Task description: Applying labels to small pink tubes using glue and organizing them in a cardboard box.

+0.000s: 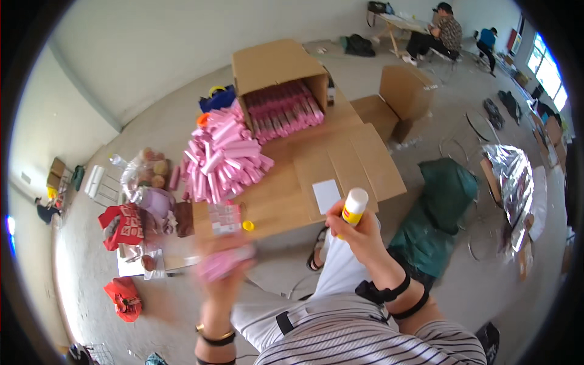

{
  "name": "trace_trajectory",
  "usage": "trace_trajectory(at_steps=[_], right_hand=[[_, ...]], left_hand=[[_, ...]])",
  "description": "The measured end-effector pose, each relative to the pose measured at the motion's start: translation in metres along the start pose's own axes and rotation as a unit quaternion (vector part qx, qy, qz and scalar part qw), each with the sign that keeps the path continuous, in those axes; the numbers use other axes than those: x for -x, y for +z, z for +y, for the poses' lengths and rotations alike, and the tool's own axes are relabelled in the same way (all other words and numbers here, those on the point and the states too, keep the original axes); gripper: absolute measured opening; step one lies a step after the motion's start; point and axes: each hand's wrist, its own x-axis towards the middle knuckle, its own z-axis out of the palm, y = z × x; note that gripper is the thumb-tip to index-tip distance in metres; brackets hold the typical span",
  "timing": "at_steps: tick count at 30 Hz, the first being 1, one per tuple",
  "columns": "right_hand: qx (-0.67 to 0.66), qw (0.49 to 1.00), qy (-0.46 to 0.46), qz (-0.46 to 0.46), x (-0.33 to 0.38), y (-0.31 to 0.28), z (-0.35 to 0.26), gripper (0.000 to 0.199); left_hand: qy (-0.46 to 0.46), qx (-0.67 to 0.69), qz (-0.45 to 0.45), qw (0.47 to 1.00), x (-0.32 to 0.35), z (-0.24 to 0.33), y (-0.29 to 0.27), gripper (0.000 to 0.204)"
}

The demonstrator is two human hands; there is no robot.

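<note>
My right hand (360, 232) is closed round a glue stick (354, 205), yellow with a white end that points up. Smeared by motion, my left hand (220, 281) holds a pink packet (226, 261) in front of the table's near edge. A yellow cap (248, 225) lies on the table near that hand, beside a sheet of pink and white labels (225, 218). Just beyond my right hand, a white card (326, 197) rests on a cardboard flap. A large heap of shiny pink packets (226, 152) covers the table's left side.
At the table's (274, 210) far side, a cardboard box (277, 64) lies on its side, with rows of pink packets inside. Bags and plush toys (155, 170) crowd the left. A green sack (435, 213) and an open carton (404, 91) stand right. A person (447, 33) sits far off.
</note>
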Motion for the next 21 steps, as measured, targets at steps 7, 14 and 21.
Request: trace_trajectory(at_steps=[7, 14, 21], right_hand=[[-0.028, 0.998, 0.012, 0.055, -0.024, 0.002, 0.044, 0.013], [0.119, 0.993, 0.021, 0.006, -0.068, -0.002, 0.104, 0.024], [0.400, 0.915, -0.020, -0.054, -0.149, -0.001, 0.185, 0.034]], left_hand=[[0.005, 0.001, 0.202, 0.979, 0.008, -0.126, -0.034, 0.032], [-0.426, 0.441, -0.084, 0.785, 0.023, -0.091, 0.089, 0.041], [-0.468, 0.557, 0.007, 0.686, 0.018, -0.108, 0.097, 0.040]])
